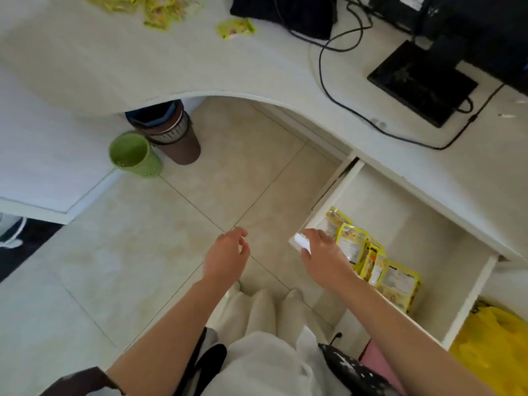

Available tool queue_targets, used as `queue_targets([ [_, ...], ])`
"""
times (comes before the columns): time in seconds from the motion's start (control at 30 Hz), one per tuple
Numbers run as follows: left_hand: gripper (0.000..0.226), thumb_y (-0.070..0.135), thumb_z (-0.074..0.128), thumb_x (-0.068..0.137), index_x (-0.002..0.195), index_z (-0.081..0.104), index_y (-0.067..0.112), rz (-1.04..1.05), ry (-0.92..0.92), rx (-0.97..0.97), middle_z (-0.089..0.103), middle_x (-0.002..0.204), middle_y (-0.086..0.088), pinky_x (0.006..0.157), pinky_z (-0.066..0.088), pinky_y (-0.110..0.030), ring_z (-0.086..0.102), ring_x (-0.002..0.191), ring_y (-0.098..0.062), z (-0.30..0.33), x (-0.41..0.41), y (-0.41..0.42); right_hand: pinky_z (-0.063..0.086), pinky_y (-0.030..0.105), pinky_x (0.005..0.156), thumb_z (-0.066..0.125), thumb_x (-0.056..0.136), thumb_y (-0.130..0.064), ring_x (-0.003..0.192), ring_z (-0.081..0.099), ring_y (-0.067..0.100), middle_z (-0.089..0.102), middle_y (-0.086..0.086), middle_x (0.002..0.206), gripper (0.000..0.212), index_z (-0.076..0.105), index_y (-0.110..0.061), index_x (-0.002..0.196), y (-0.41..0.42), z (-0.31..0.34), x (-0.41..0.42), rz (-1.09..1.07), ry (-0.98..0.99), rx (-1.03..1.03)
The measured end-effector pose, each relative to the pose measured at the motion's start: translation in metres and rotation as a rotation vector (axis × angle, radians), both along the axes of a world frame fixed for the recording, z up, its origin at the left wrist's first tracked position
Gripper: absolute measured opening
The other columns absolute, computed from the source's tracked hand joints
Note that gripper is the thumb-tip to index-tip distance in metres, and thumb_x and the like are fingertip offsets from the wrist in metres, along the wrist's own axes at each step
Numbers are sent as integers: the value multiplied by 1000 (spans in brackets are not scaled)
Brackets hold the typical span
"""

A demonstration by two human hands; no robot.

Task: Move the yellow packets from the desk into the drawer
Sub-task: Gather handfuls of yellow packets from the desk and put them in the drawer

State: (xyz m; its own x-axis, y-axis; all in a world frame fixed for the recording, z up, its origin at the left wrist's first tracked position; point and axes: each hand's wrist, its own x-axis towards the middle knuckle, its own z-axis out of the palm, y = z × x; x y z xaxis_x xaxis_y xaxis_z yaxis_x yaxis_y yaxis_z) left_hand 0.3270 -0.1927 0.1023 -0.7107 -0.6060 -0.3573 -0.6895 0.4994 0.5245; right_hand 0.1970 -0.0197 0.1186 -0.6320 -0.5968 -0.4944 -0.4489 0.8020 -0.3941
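Two bare hands hang over the tiled floor [177,230] with nothing in either. The right hand [321,252] rests at the front left corner of the open drawer [468,298], fingers loosely bent against the white edge there; whether they actually curl round that edge cannot be told. The left hand [227,254], at nine o'clock from it and apart, floats free with fingers relaxed and slightly spread.

Just beside the right hand, at three o'clock, a row of yellow packets [371,255] stands on edge along the drawer's front wall. More yellow packets lie on the white desk [114,61] well away at twelve o'clock: a loose heap [154,7] at the far edge and a single packet [236,28] near it.

Black cables [337,90] and a black monitor base [423,84] sit on the desk at one o'clock. A green bin [134,154] and a brown bin [177,138] stand under the desk at eleven o'clock. A yellow plastic bag [491,347] lies beyond the drawer at four o'clock.
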Motion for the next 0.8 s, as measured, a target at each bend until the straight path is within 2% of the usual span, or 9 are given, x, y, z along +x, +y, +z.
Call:
queue_targets([
  [0.13, 25, 24, 49, 95, 120, 57, 23, 39, -6, -74, 64, 100, 9, 72, 47, -27, 55, 94, -9, 3, 36, -52, 43, 36, 92, 41, 97, -21, 118, 47, 28, 48, 9, 131, 40, 39, -12, 136, -67, 6, 16, 114, 20, -14],
  [0.4, 26, 26, 49, 96, 120, 57, 22, 158, -3, -162, 65, 104, 9, 71, 41, -24, 56, 103, -11, 11, 81, -165, 45, 35, 95, 37, 98, -22, 118, 47, 23, 48, 7, 133, 40, 37, -13, 137, -194, 15, 31, 210, 58, -26],
  [0.6, 26, 26, 50, 96, 120, 58, 22, 211, 21, -206, 66, 105, 7, 76, 44, -26, 56, 106, -14, 22, 69, -240, 42, 35, 98, 39, 97, -20, 120, 47, 24, 50, 8, 132, 38, 41, -12, 134, -271, 30, 17, 245, 92, -92],
  [0.8, 23, 26, 52, 94, 114, 62, 21, 211, 52, -261, 67, 103, 6, 77, 46, -25, 58, 99, -13, 30, 21, -310, 43, 38, 98, 42, 97, -22, 121, 46, 26, 49, 8, 134, 40, 42, -12, 136, -343, 37, -29, 267, 112, -113],
])
